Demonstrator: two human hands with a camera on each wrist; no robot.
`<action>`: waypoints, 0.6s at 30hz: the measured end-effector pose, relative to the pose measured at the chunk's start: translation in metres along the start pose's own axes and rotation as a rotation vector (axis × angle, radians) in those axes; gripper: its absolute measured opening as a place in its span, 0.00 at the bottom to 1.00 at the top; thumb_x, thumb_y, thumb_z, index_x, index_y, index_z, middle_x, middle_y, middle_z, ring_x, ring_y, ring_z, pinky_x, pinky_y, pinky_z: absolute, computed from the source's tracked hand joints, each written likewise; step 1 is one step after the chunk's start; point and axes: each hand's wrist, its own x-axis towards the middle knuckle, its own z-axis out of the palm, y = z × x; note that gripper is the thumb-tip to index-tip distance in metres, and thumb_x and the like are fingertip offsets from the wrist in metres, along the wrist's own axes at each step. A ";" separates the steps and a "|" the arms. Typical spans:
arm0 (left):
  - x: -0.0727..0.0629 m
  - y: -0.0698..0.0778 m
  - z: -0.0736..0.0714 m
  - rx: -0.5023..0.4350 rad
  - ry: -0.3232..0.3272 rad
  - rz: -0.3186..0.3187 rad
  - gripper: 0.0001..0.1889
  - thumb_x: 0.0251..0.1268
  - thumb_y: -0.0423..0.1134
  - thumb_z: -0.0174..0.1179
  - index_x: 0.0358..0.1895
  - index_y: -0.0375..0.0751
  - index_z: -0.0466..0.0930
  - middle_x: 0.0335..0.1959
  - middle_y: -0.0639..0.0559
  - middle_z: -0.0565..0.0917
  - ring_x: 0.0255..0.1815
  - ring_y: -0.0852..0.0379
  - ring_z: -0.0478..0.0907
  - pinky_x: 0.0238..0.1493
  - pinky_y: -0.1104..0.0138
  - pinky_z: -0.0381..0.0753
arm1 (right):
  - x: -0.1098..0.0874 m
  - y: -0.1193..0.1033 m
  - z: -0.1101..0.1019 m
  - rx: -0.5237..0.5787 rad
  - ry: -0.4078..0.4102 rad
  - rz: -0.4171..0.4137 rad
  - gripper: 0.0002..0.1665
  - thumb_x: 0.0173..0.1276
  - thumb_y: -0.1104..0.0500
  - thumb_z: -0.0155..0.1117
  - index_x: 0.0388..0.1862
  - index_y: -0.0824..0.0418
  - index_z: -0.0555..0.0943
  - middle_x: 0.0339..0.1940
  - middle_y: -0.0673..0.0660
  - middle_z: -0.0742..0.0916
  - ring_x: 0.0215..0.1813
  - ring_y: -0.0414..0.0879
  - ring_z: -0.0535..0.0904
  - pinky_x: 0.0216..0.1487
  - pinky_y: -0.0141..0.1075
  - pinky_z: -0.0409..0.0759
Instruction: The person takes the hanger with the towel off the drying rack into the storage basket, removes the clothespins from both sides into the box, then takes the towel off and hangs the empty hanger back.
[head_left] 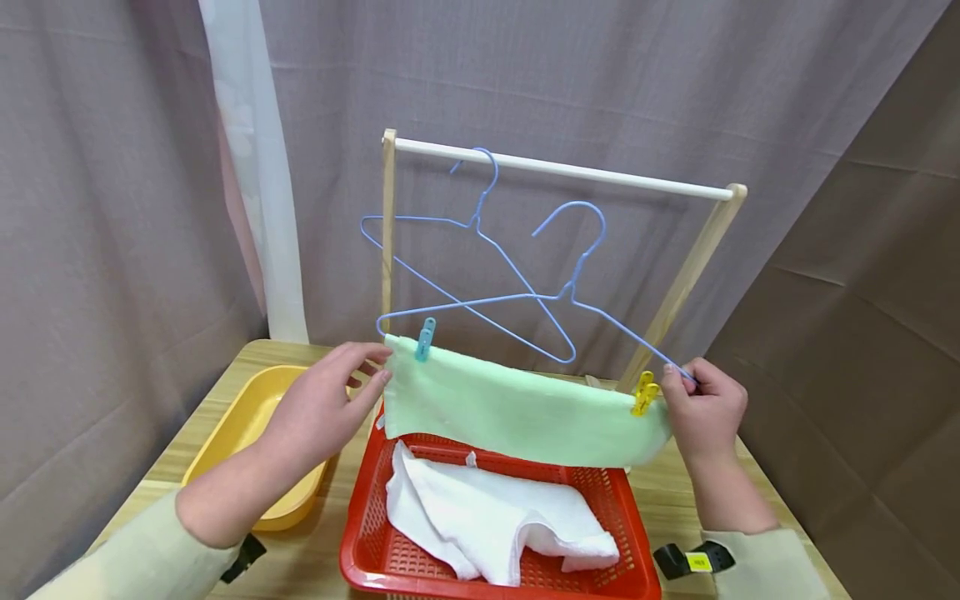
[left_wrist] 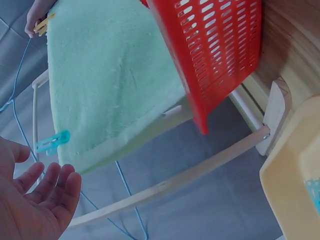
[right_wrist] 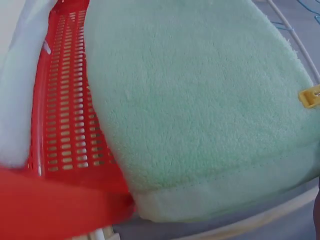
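Observation:
A light green towel [head_left: 517,408] hangs from the lower bar of a blue wire hanger [head_left: 585,258], held by a teal clothespin [head_left: 425,339] on the left and a yellow clothespin [head_left: 644,393] on the right. My right hand [head_left: 703,408] pinches the hanger's right end beside the yellow clothespin. At the towel's upper left corner, my left hand [head_left: 330,404] has loosely bent fingers; the left wrist view shows its palm empty, just short of the teal clothespin [left_wrist: 52,142]. Towel cloth hides most of the hanger's lower bar.
A red basket [head_left: 352,533] holding a white towel [head_left: 487,508] stands below. Left of it lies a yellow tray [head_left: 225,425], with something teal inside in the left wrist view. Behind, a second blue hanger [head_left: 487,233] hangs on a wooden rack's white rod [head_left: 600,173].

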 end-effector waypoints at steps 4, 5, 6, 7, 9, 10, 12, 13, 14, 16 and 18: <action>0.001 0.002 -0.002 0.000 0.007 0.012 0.18 0.71 0.46 0.60 0.61 0.49 0.78 0.55 0.53 0.80 0.49 0.49 0.81 0.42 0.57 0.85 | -0.002 -0.012 0.007 0.027 -0.022 0.012 0.19 0.56 0.71 0.62 0.11 0.67 0.66 0.12 0.43 0.67 0.18 0.33 0.60 0.21 0.27 0.56; 0.001 0.002 -0.003 0.001 0.009 0.016 0.18 0.71 0.46 0.60 0.60 0.49 0.78 0.55 0.53 0.80 0.49 0.50 0.81 0.42 0.57 0.85 | -0.002 -0.017 0.008 0.036 -0.025 0.014 0.19 0.56 0.71 0.62 0.11 0.68 0.65 0.11 0.42 0.67 0.18 0.33 0.60 0.21 0.27 0.56; 0.001 0.002 -0.003 0.002 0.009 0.017 0.17 0.71 0.46 0.59 0.60 0.49 0.78 0.55 0.53 0.80 0.49 0.50 0.81 0.42 0.58 0.85 | -0.003 -0.023 0.009 0.050 -0.029 0.018 0.19 0.56 0.72 0.61 0.11 0.68 0.65 0.11 0.42 0.67 0.18 0.33 0.60 0.21 0.27 0.56; 0.002 0.003 -0.003 0.003 0.009 0.017 0.17 0.71 0.46 0.59 0.60 0.49 0.78 0.55 0.53 0.80 0.49 0.50 0.81 0.42 0.58 0.85 | -0.003 -0.028 0.010 0.060 -0.032 0.019 0.19 0.56 0.72 0.61 0.11 0.68 0.65 0.11 0.43 0.67 0.18 0.33 0.60 0.21 0.26 0.56; 0.002 0.003 -0.003 0.004 0.004 0.011 0.17 0.71 0.46 0.59 0.60 0.49 0.78 0.55 0.53 0.80 0.49 0.51 0.81 0.41 0.58 0.85 | -0.005 -0.037 0.012 0.074 -0.038 0.021 0.19 0.56 0.72 0.60 0.11 0.68 0.64 0.11 0.43 0.67 0.18 0.33 0.60 0.21 0.26 0.56; 0.003 0.004 -0.003 0.005 0.001 0.007 0.18 0.71 0.47 0.60 0.60 0.49 0.78 0.55 0.52 0.80 0.49 0.51 0.81 0.41 0.58 0.85 | -0.005 -0.039 0.013 0.082 -0.044 0.023 0.19 0.56 0.72 0.60 0.11 0.68 0.64 0.11 0.43 0.67 0.18 0.33 0.60 0.21 0.26 0.56; 0.004 0.004 -0.003 0.003 -0.002 -0.001 0.18 0.71 0.46 0.60 0.60 0.49 0.78 0.55 0.52 0.80 0.49 0.51 0.81 0.40 0.59 0.85 | -0.006 -0.036 0.015 0.088 -0.050 0.019 0.19 0.55 0.73 0.60 0.11 0.68 0.64 0.11 0.43 0.67 0.18 0.32 0.60 0.21 0.26 0.56; 0.004 0.005 -0.003 0.002 -0.003 -0.004 0.18 0.71 0.46 0.60 0.60 0.50 0.78 0.55 0.51 0.80 0.49 0.51 0.81 0.40 0.59 0.86 | -0.007 -0.032 0.016 0.084 -0.051 0.014 0.19 0.55 0.73 0.60 0.11 0.67 0.64 0.11 0.43 0.67 0.18 0.32 0.60 0.21 0.26 0.55; 0.004 0.005 -0.003 0.001 -0.004 -0.006 0.18 0.71 0.46 0.60 0.60 0.50 0.78 0.55 0.51 0.80 0.49 0.51 0.81 0.40 0.59 0.86 | -0.008 -0.029 0.018 0.083 -0.052 0.008 0.19 0.54 0.73 0.61 0.11 0.67 0.64 0.11 0.43 0.67 0.18 0.32 0.60 0.21 0.27 0.55; 0.005 0.006 -0.003 0.001 0.000 -0.007 0.18 0.70 0.46 0.61 0.60 0.49 0.78 0.55 0.51 0.80 0.49 0.51 0.81 0.41 0.58 0.86 | -0.008 -0.021 0.020 0.083 -0.054 -0.004 0.19 0.54 0.73 0.62 0.11 0.66 0.64 0.11 0.44 0.67 0.18 0.33 0.60 0.20 0.27 0.55; 0.005 0.006 -0.003 0.003 0.006 -0.003 0.18 0.70 0.45 0.61 0.60 0.49 0.77 0.55 0.52 0.79 0.48 0.51 0.81 0.41 0.59 0.86 | -0.009 -0.014 0.022 0.084 -0.054 -0.010 0.20 0.54 0.72 0.63 0.10 0.65 0.65 0.11 0.44 0.67 0.18 0.33 0.60 0.20 0.27 0.55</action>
